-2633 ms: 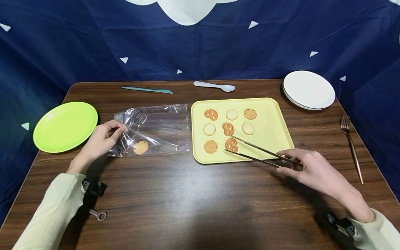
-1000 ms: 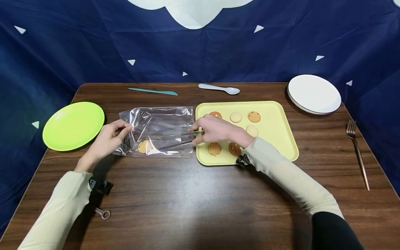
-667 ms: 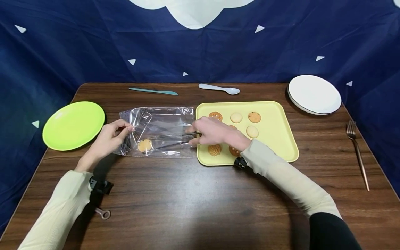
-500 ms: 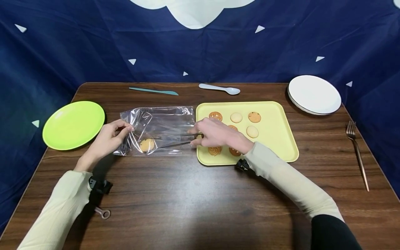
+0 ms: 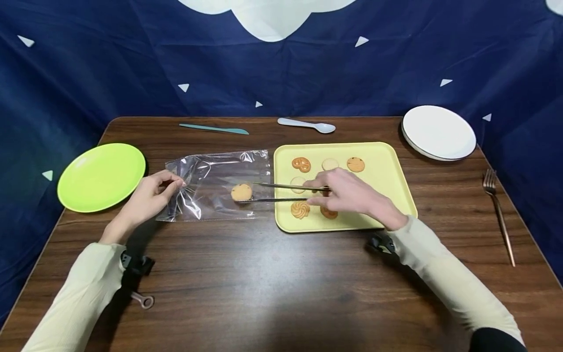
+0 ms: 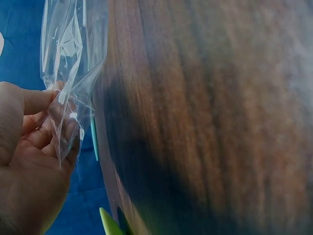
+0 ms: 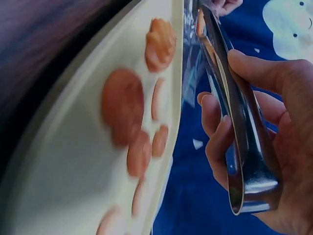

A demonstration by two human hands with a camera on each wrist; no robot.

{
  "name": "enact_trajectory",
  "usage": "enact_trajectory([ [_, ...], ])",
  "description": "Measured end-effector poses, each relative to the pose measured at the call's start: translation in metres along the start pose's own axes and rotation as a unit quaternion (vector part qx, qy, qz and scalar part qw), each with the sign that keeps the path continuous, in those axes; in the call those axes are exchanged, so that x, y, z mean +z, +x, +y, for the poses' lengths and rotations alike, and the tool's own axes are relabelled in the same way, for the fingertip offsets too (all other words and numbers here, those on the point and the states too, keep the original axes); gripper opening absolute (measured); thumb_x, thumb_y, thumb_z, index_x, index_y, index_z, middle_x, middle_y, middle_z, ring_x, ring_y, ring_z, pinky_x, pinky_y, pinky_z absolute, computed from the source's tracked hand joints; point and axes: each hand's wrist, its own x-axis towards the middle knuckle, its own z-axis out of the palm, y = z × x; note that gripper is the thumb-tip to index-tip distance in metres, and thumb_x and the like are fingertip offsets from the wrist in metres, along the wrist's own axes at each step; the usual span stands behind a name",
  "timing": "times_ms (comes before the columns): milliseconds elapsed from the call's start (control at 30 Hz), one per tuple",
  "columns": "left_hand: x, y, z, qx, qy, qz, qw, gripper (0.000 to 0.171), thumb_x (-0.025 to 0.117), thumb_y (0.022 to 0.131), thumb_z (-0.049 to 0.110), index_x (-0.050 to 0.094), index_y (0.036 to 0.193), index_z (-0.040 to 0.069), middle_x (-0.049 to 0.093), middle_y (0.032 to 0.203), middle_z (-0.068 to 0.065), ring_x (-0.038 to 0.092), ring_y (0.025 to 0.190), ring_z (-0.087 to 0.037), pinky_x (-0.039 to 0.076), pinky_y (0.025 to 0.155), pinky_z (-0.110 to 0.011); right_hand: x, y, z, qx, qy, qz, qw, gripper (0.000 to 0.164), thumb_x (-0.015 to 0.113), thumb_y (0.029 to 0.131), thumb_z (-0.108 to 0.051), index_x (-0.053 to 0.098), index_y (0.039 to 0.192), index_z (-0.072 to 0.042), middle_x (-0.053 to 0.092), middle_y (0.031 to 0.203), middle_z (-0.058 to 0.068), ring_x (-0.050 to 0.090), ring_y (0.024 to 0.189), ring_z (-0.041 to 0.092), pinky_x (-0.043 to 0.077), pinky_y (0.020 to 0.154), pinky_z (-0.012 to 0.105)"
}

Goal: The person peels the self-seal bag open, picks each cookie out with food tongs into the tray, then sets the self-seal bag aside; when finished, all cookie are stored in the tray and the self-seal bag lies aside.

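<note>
In the head view my left hand (image 5: 145, 203) pinches the gathered left end of a clear plastic bag (image 5: 215, 166). Thumb and fingertips hold the film (image 6: 71, 105) in the left wrist view. My right hand (image 5: 352, 195) grips metal tongs (image 7: 239, 122) above a yellow tray (image 5: 382, 190). Between the tong tips is a round cookie with dark specks (image 5: 242, 192), within the bag's outline; whether it is inside or above the film I cannot tell. A pretzel-shaped cookie (image 5: 301, 164), a swirled cookie (image 5: 300, 209) and several others lie on the tray, some partly hidden by my right hand.
A green plate (image 5: 101, 178) sits left of the bag. Along the back edge lie a teal knife (image 5: 215, 128) and a pale spoon (image 5: 308, 125). White dishes (image 5: 439, 132) and a fork (image 5: 498, 215) are at right. A ring-ended metal piece (image 5: 144, 299) lies near my left forearm.
The tongs first moved from the tray to the cookie at the bag's left part. Since then my right hand has drawn back rightward, bringing the cookie along. My left hand keeps its pinch.
</note>
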Motion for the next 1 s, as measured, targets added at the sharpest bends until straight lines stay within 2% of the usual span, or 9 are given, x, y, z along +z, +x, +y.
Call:
enact_trajectory([
  [133, 0.0, 0.0, 0.001, 0.006, 0.003, 0.003, 1.0, 0.018, 0.052, 0.097, 0.011, 0.064, 0.095, -0.002, 0.061, 0.095, -0.012, 0.051, 0.084, 0.0, 0.038, 0.071, -0.007, -0.008, -0.031, 0.01, 0.004, -0.008, 0.031, 0.999, 0.033, 0.072, 0.084, -0.026, 0.07, 0.111, -0.007, 0.068, 0.093, 0.0, 0.049, 0.06, 0.006, 0.041, 0.056, 0.027],
  [267, 0.0, -0.001, 0.002, 0.006, 0.004, 0.001, 1.0, 0.019, 0.052, 0.097, 0.012, 0.064, 0.096, -0.002, 0.061, 0.095, -0.013, 0.051, 0.084, 0.001, 0.038, 0.071, -0.007, -0.013, -0.064, 0.021, 0.032, 0.001, 0.056, 0.998, 0.031, 0.073, 0.083, -0.023, 0.07, 0.11, -0.007, 0.067, 0.089, -0.003, 0.05, 0.064, 0.007, 0.041, 0.056, 0.025],
  [400, 0.0, -0.003, 0.002, 0.003, 0.004, -0.002, 1.0, 0.02, 0.052, 0.097, 0.013, 0.064, 0.097, -0.002, 0.061, 0.096, -0.013, 0.051, 0.084, 0.001, 0.039, 0.07, -0.007, -0.018, -0.096, 0.028, 0.066, 0.008, 0.073, 0.995, 0.032, 0.071, 0.086, -0.023, 0.069, 0.113, -0.008, 0.068, 0.098, -0.001, 0.055, 0.075, 0.01, 0.043, 0.063, 0.026],
  [533, 0.0, -0.004, 0.001, 0.006, 0.009, -0.001, 0.9999, 0.019, 0.052, 0.097, 0.013, 0.064, 0.097, -0.002, 0.062, 0.095, -0.013, 0.05, 0.083, -0.001, 0.038, 0.069, -0.008, -0.024, -0.128, 0.032, 0.093, -0.009, 0.089, 0.992, 0.031, 0.071, 0.086, -0.022, 0.069, 0.113, -0.008, 0.068, 0.097, -0.003, 0.057, 0.081, 0.009, 0.044, 0.069, 0.024],
  [800, 0.0, -0.005, 0.0, 0.008, 0.012, -0.003, 0.9999, 0.019, 0.053, 0.097, 0.013, 0.064, 0.097, -0.002, 0.061, 0.094, -0.012, 0.05, 0.081, -0.002, 0.038, 0.07, -0.009, -0.029, -0.185, 0.04, 0.118, -0.035, 0.131, 0.984, 0.033, 0.078, 0.077, -0.014, 0.07, 0.109, -0.012, 0.063, 0.086, -0.013, 0.047, 0.065, 0.003, 0.037, 0.056, 0.016],
  [1000, 0.0, -0.005, 0.001, 0.009, 0.017, -0.005, 0.9998, 0.019, 0.052, 0.097, 0.012, 0.064, 0.097, -0.002, 0.061, 0.094, -0.012, 0.05, 0.081, -0.002, 0.037, 0.07, -0.008, -0.026, -0.217, 0.048, 0.156, -0.067, 0.149, 0.974, 0.037, 0.083, 0.07, -0.015, 0.072, 0.106, -0.014, 0.067, 0.085, -0.009, 0.049, 0.067, 0.0, 0.036, 0.057, 0.015],
])
